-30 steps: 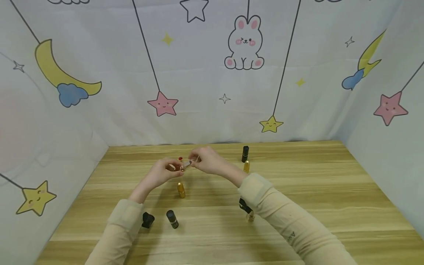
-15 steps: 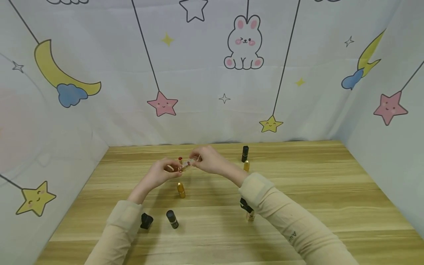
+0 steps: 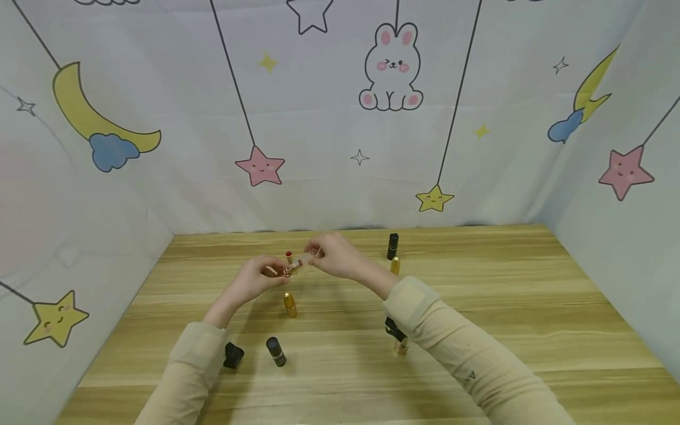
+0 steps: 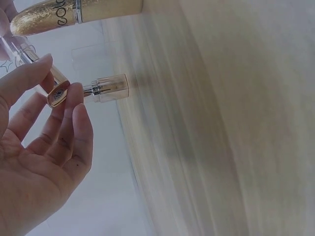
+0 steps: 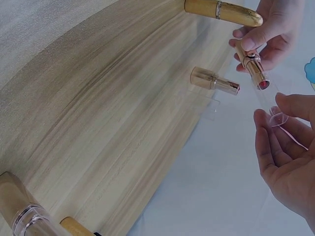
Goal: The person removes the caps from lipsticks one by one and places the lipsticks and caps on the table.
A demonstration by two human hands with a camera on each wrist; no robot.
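Note:
My left hand (image 3: 257,276) pinches a rose-gold lipstick (image 5: 252,63) by its base, its red tip tilted toward my right hand. My right hand (image 3: 337,257) holds a clear lipstick cap (image 5: 276,118) at its closed end. In the right wrist view the cap lines up with the lipstick's tip; whether the two still overlap I cannot tell. Behind my left fingers stands a second, uncapped lipstick (image 3: 289,257) with a red tip. A faint clear cap (image 5: 215,107) is beside it on the table. Nearer stands a gold lipstick tube (image 3: 290,305).
A black tube (image 3: 275,351) stands at the front left of the wooden table (image 3: 489,319). Another black tube (image 3: 393,246) and a gold tube (image 3: 395,265) stand at the back right. Beside my right sleeve is a rose-gold tube (image 3: 401,347). A patterned white curtain (image 3: 329,118) backs the table.
The clear cap and the lipstick have drawn apart. My left hand has shifted slightly left with the lipstick, while my right hand has hardly moved.

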